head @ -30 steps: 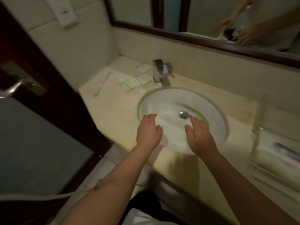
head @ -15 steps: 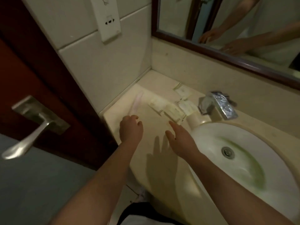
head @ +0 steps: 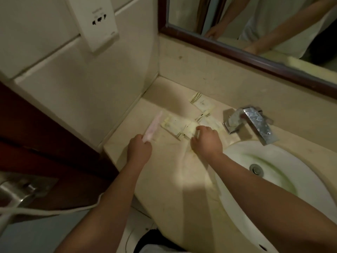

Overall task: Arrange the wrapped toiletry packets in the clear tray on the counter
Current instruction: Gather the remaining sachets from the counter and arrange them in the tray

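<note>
The left hand (head: 139,150) grips the near end of a long pink packet (head: 153,126), fingers curled round it. The rest of that packet slants away toward the side wall, low over the counter (head: 173,183); whether its far end touches the stone cannot be told.

The right hand (head: 207,141) lies knuckles up on the near end of a pair of flat packets (head: 177,126) that lie just right of the pink one. Its fingers bend down onto the wrapping, but whether they pinch it or only press it cannot be told.

Two more packets are farther back. One (head: 202,103) lies near the corner below the mirror (head: 255,21), and the other (head: 207,120) lies between it and the right hand. All the packets are on the counter's left end, between the side wall and the faucet (head: 249,123).

The sink (head: 284,172) is right of the hands, with its drain (head: 256,168) open to view, and the right forearm crosses its rim. A socket (head: 98,21) sits on the tiled wall. A dark door (head: 36,128) with a metal handle (head: 16,194) stands at left, and a pale cable (head: 45,211) runs across it.
</note>
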Demonstrator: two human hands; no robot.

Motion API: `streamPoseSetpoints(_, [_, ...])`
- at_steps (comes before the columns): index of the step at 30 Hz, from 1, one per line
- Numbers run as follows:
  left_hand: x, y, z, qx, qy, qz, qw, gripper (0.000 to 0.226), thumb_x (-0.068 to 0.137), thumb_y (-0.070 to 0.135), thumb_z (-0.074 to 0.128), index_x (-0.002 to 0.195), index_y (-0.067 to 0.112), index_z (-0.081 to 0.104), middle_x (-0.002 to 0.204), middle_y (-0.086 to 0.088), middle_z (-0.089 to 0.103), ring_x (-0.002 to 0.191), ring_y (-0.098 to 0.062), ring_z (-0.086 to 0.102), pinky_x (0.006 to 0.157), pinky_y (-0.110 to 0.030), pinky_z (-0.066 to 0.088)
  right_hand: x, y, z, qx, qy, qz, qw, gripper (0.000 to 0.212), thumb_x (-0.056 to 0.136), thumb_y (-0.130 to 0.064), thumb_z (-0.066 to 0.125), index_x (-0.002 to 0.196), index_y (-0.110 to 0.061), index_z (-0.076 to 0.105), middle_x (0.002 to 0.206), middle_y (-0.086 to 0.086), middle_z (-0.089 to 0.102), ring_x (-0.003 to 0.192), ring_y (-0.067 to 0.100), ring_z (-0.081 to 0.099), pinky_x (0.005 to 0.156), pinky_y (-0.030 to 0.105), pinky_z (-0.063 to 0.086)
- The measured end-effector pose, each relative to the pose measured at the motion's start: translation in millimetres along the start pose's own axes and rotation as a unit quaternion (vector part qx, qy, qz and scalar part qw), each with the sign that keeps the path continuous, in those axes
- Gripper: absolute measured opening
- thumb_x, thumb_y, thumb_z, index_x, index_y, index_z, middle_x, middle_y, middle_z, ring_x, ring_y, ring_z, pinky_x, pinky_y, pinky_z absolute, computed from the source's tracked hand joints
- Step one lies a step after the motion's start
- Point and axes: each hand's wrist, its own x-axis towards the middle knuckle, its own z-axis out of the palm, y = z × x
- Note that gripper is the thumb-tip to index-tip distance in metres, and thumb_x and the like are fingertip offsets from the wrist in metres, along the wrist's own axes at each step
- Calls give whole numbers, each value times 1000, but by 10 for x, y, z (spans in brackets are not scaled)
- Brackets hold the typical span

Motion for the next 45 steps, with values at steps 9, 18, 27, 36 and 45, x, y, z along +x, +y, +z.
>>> streamPoseSetpoints(9, [-185, 406, -38, -253, -69, -29, 965, 56, 99, 45, 27, 124, 6, 59, 118, -24, 62, 109, -38, 60, 89, -49, 50, 55, -1, -21, -16, -23, 30, 999, 27, 73, -32, 74, 83, -13, 57, 87, 8, 59, 88, 30, 59, 64, 35, 48])
streamPoseSetpoints(18, [-455, 720, 180, -311, -188, 88, 927, 6, 91, 14, 58, 97, 13, 58, 76, -1, 74, 63, -11, 68, 52, -22, 50, -613, 295, -223, 362, 1, 61, 930, 12, 79, -28, 72, 88, -33, 66, 80, -14, 71, 71, -1, 66, 57, 11, 46])
streamPoseSetpoints(27, [-1338, 1287, 844, -358, -351, 128, 856, 25, 81, 7, 55, 102, 17, 64, 69, -3, 64, 55, -17, 55, 60, -35, 46, -1738, 1243, -510, 479, 102, 191, 851, 5, 81, -25, 72, 84, -29, 70, 76, -7, 75, 69, 8, 70, 51, 20, 51])
streamPoseSetpoints(36, [-2933, 1516, 1692, -351, -447, 145, 810, 15, 91, 6, 59, 104, 6, 65, 93, -6, 75, 90, -23, 72, 79, -29, 58, -3257, 2363, -797, 480, 200, 248, 817, 6, 80, -24, 72, 86, -26, 69, 80, -3, 74, 70, 10, 70, 52, 23, 52])
streamPoseSetpoints(45, [-4365, 1782, 2528, -415, -498, 45, 760, 46, 91, -7, 53, 135, -2, 41, 116, -15, 66, 106, -25, 67, 88, -39, 55, -4448, 3397, -978, 554, 214, 293, 749, 35, 78, -35, 71, 110, -22, 67, 97, 2, 74, 88, 20, 71, 71, 38, 61])
